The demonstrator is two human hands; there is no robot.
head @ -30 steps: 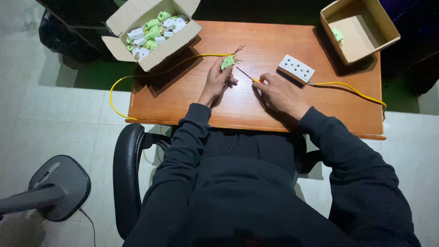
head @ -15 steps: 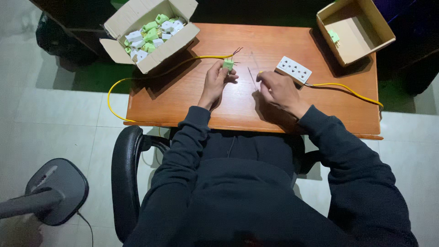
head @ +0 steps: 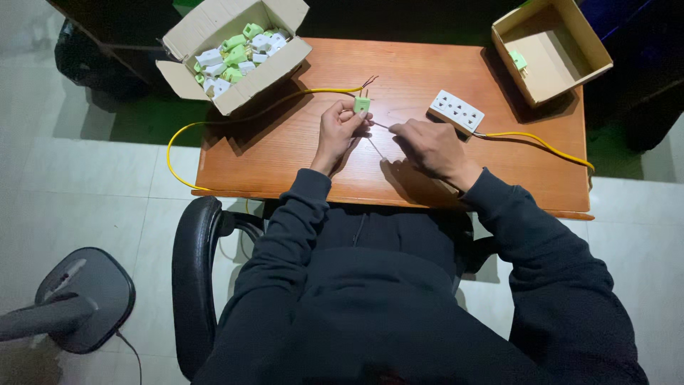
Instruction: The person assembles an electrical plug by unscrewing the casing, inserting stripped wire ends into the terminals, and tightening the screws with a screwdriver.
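Your left hand [head: 340,130] is pinching a small green plug [head: 362,105] just above the middle of the wooden desk [head: 299,153]. Your right hand [head: 429,145] is closed around a thin screwdriver [head: 375,147], its tip toward the plug. The yellow cable [head: 299,95] ends right beside the plug, and the white power strip [head: 457,111] sits near your right hand.

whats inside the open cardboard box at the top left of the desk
The cardboard box holds a loose heap of small green and white plug parts. Whatever lies beneath the top layer, and the box floor, is covered.
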